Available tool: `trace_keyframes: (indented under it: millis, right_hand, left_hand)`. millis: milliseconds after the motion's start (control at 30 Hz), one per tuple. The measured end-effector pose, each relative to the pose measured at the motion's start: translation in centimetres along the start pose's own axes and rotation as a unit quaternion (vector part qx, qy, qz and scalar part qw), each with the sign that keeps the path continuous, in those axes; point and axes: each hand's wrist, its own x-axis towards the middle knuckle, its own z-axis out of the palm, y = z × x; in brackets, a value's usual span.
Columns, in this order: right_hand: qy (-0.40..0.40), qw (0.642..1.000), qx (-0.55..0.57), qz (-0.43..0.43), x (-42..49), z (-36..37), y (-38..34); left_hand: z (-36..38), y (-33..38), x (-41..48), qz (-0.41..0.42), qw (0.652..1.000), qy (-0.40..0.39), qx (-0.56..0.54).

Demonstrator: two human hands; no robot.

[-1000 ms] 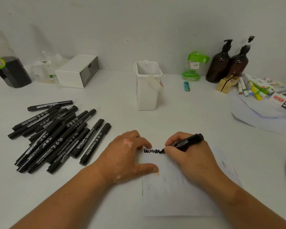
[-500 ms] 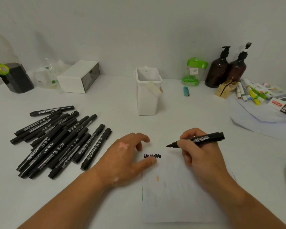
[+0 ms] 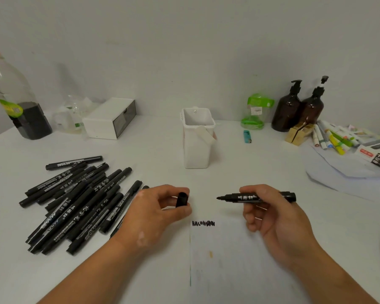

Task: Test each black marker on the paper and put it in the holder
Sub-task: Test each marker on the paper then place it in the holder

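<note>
White tabletop (image 3: 140, 148) holds a heap of capped black markers (image 3: 75, 205) at left. Beside it, the left hand (image 3: 154, 213) pinches a black cap (image 3: 181, 199) between thumb and fingers. Beyond stands the white holder (image 3: 196, 141). Near the scribbled paper (image 3: 228, 260), the right hand (image 3: 272, 216) grips the uncapped marker (image 3: 248, 198) level, nib pointing left.

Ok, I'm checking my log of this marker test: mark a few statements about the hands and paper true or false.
The right hand holds an uncapped marker. True.
The left hand is empty. False: it pinches the cap.
The marker's tip touches the paper. False: it is off the sheet, pointing toward the cap.
A black scribble sits near the paper's top edge. True.
The pile of markers lies right of the holder. False: it lies left.
</note>
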Motion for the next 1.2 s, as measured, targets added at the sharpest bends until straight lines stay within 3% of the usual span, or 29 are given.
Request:
trace_keyframes:
  millis: [300,500,833,1200]
  right_hand:
    - [-0.006,0.996,-0.055,-0.069,-0.9,0.7,-0.5]
    - [-0.030,0.993,-0.099,-0.061,-1.2,0.8,-0.5]
    - [-0.099,0.963,-0.244,-0.059,-1.9,1.7,-0.4]
    - [-0.031,0.951,-0.287,-0.112,-2.5,2.6,-0.2]
  left_hand:
    - [0.4,-0.3,-0.4,0.089,0.991,-0.097,0.037]
    - [0.4,0.0,-0.7,0.121,0.978,-0.139,0.101]
    - [0.6,0.9,-1.8,0.162,0.963,-0.134,0.167]
    - [1.6,1.3,-2.6,0.183,0.964,-0.151,0.118]
